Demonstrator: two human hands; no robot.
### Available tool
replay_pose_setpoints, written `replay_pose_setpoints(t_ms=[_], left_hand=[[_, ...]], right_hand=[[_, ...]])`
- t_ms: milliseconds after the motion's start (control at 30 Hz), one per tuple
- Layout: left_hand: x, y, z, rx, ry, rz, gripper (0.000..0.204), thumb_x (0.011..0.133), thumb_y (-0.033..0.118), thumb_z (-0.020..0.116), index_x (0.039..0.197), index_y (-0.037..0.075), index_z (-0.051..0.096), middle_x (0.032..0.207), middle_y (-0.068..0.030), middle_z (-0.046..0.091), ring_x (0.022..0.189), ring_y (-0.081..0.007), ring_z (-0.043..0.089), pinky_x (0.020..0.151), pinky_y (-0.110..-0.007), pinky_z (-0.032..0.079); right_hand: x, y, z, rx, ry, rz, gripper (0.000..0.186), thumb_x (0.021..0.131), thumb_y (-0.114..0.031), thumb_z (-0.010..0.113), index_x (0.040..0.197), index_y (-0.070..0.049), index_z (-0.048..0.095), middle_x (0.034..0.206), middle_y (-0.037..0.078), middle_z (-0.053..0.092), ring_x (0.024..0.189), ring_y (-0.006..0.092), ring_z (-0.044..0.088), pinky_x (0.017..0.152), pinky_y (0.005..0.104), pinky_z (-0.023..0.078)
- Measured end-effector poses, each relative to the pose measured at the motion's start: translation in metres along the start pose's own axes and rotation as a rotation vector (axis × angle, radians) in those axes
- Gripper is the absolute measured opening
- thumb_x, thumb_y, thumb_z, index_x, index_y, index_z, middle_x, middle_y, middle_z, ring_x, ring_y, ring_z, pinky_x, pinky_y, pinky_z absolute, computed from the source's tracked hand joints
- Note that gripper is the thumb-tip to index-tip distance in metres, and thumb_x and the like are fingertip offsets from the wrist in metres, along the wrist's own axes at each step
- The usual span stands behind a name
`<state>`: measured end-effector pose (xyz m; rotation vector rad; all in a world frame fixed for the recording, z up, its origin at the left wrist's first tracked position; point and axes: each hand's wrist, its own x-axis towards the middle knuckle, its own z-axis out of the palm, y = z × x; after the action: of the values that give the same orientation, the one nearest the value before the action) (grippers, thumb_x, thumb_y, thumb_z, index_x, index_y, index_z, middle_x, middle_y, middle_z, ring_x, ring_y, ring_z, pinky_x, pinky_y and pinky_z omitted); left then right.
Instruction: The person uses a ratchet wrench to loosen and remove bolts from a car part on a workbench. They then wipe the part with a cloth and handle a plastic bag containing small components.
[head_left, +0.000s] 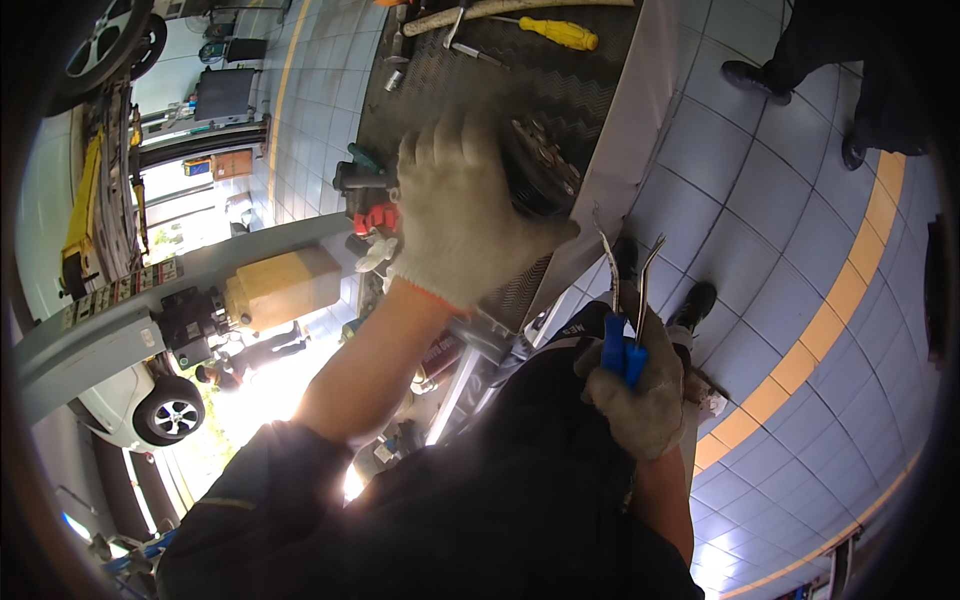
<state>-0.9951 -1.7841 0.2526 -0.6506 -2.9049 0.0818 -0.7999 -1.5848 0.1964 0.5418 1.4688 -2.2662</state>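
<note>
Blue tool handles (613, 345), zigzag-patterned dark mat (565, 78)

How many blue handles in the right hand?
2: the left blue handle and the right blue handle, side by side in the gloved right hand. Others could be hidden.

Harsh daylight from the left burns out the ground (258, 388) beside the car (120, 408) — haze veils the soft-looking left glove (455, 205). Dark clothes (500, 490) lose detail in shadow; the floor (716, 562) glares lower right — lines bow near the blackened rim.
</note>
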Motion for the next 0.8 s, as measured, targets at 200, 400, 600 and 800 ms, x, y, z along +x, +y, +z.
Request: replay_pose_setpoints(t_ms=[200, 400, 600, 800], left_hand=[[0.005, 0.006, 0.017, -0.020, -0.080, -0.060, 0.106, 0.061, 0.051, 0.108, 0.145, 0.000, 0.068, 0.117, -0.0216, 0.080, 0.110, -0.0422, 0.080, 0.102, -0.055, 0.064], [0.005, 0.005, 0.019, -0.060, -0.063, -0.076, 0.097, 0.066, 0.046, 0.103, 0.147, 0.004, 0.069, 0.113, -0.0202, 0.081, 0.108, -0.0402, 0.081, 0.101, -0.053, 0.065], [0.003, 0.007, 0.022, -0.046, -0.015, -0.051, 0.096, 0.064, 0.042, 0.103, 0.146, 0.005, 0.070, 0.113, -0.0183, 0.082, 0.106, -0.0398, 0.082, 0.101, -0.052, 0.066], [0.002, 0.004, 0.025, -0.024, 0.002, -0.039, 0.094, 0.064, 0.042, 0.103, 0.143, 0.003, 0.071, 0.115, -0.0188, 0.082, 0.108, -0.0405, 0.081, 0.102, -0.052, 0.066]], right_hand=[[0.013, 0.020, 0.012, -0.205, -0.010, -0.192, 0.077, 0.099, -0.004, 0.076, 0.173, 0.005, 0.053, 0.085, 0.007, 0.070, 0.070, 0.0139, 0.070, 0.063, 0.0301, 0.056], [0.011, 0.023, 0.024, -0.136, 0.019, -0.076, 0.071, 0.098, -0.006, 0.077, 0.166, 0.003, 0.061, 0.105, 0.012, 0.078, 0.087, 0.0232, 0.077, 0.082, 0.0382, 0.063], [0.008, 0.023, 0.028, -0.123, 0.033, -0.031, 0.070, 0.098, -0.005, 0.076, 0.166, 0.003, 0.061, 0.107, 0.015, 0.080, 0.085, 0.0251, 0.077, 0.082, 0.0391, 0.064], [0.003, 0.003, 0.032, -0.067, 0.058, 0.007, 0.070, 0.099, -0.004, 0.077, 0.167, 0.000, 0.063, 0.107, 0.010, 0.080, 0.087, 0.0184, 0.074, 0.084, 0.0341, 0.062]])
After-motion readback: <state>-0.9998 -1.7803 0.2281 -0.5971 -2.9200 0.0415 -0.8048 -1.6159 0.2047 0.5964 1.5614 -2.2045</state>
